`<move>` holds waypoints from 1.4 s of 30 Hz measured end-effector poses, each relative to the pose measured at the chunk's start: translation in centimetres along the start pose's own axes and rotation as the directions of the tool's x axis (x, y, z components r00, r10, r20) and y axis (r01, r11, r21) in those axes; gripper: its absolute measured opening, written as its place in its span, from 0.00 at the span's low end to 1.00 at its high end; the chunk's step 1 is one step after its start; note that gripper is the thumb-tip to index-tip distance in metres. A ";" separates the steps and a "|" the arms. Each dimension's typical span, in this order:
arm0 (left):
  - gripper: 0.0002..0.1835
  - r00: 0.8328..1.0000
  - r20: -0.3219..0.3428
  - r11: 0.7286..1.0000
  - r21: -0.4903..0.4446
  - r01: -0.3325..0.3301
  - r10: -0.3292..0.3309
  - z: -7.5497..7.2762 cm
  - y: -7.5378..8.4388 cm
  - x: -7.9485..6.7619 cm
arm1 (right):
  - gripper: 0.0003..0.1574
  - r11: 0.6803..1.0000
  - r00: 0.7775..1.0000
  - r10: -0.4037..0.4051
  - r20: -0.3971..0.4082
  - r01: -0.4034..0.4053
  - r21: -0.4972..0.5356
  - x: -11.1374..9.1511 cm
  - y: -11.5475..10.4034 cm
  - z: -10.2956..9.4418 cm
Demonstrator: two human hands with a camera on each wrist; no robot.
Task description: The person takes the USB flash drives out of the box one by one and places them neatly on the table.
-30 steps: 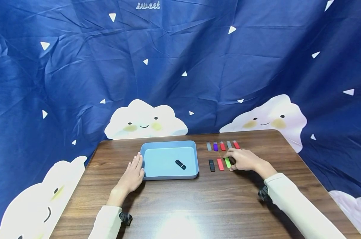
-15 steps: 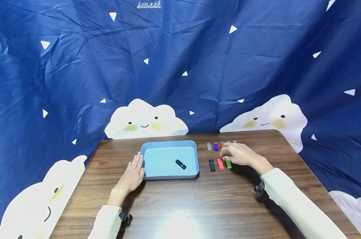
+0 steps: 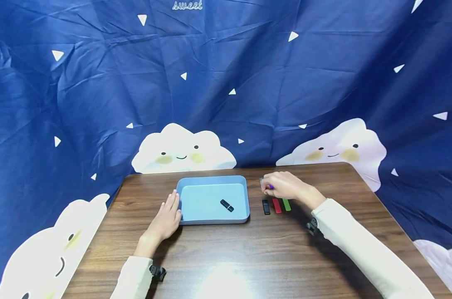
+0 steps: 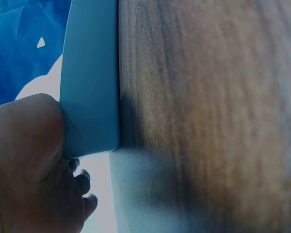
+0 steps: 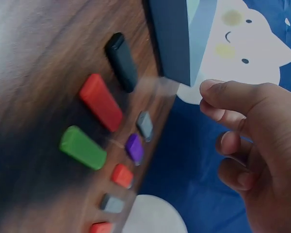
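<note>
My left hand (image 3: 165, 218) lies with straight fingers along the left side of the blue tray (image 3: 199, 203); in the left wrist view its thumb is against the tray wall (image 4: 89, 87). A black USB stick (image 3: 227, 205) lies slanted in the tray. Over the back row of sticks hovers my right hand (image 3: 283, 185), fingers loosely bent, thumb and index tips close together with nothing seen between them. It covers most of that row in the head view. The right wrist view shows grey (image 5: 145, 126), purple (image 5: 134, 147) and red (image 5: 121, 175) sticks there.
In the front row lie a black stick (image 3: 266, 207), a red one (image 3: 277, 205) and a green one (image 3: 286, 204). Another grey stick (image 5: 111, 204) and red stick (image 5: 101, 227) continue the back row. A blue cloth (image 3: 211, 83) hangs behind the wooden table (image 3: 218, 249).
My right hand has left the green stick and moved left and slightly back, over the back row's left end. The left hand and the tray stay where they were.
</note>
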State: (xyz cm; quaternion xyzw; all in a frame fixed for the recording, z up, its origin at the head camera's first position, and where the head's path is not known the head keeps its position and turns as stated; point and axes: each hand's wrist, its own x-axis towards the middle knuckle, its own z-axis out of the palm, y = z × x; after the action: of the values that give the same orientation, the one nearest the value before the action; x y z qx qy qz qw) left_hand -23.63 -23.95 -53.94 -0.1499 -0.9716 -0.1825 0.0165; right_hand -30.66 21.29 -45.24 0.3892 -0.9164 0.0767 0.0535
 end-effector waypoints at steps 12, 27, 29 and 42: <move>0.34 1.000 -0.030 1.000 -0.027 -0.006 0.005 -0.4 0.4 -0.2 | 0.05 0.997 0.996 -0.071 0.051 0.071 0.011 4.1 -2.4 -1.3; 0.34 1.000 -0.019 1.000 -0.031 -0.004 0.003 -0.4 0.3 -0.1 | 0.09 0.987 0.983 -0.159 0.096 0.161 -0.013 7.9 -4.8 -1.3; 0.34 1.000 -0.022 1.000 -0.030 0.001 -0.002 -0.6 0.6 -0.2 | 0.08 0.986 0.981 -0.161 0.109 0.164 -0.017 8.3 -5.1 -1.1; 0.34 1.000 -0.019 1.000 -0.021 -0.003 0.002 -0.5 0.5 -0.1 | 0.09 0.983 0.962 -0.166 0.216 0.179 -0.040 10.8 -7.2 0.6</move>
State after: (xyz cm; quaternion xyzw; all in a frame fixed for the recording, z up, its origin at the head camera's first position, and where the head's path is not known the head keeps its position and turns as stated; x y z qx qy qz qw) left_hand -23.43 -23.75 -53.32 -0.1496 -0.9692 -0.1939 0.0245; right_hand -33.01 8.62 -43.44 0.4719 -0.8813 0.0029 -0.0265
